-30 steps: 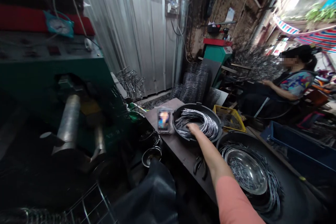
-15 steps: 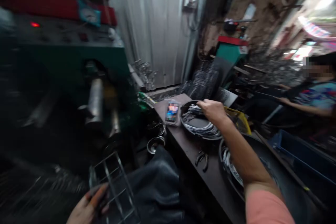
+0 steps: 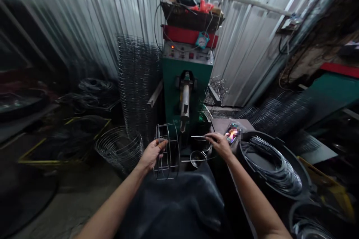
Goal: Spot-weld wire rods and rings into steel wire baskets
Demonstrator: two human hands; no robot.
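Note:
My left hand [image 3: 153,153] is closed on a round wire frame [image 3: 169,168], made of thin hoops joined by short cross wires and held on edge above my lap. To its right, my right hand [image 3: 220,145] pinches a thin wire piece [image 3: 198,137]; its pale end points left toward the frame, with a gap between them. How far the wire runs behind my fingers cannot be made out. Beyond both hands stands a green machine [image 3: 174,93] with a metal arm [image 3: 185,106] reaching toward me.
At right, a black round tray [image 3: 246,164] holds wire rings [image 3: 283,168] on a bench beside a phone [image 3: 232,133]. A tall stack of wire frames [image 3: 137,82] stands left of the machine. Stacked wire baskets [image 3: 120,149] sit below it, near a yellow crate [image 3: 30,157].
My view has swung left to face the machine. My right hand has left the tray of wire rings and now holds a wire piece near the frame. My left hand still grips the wire frame.

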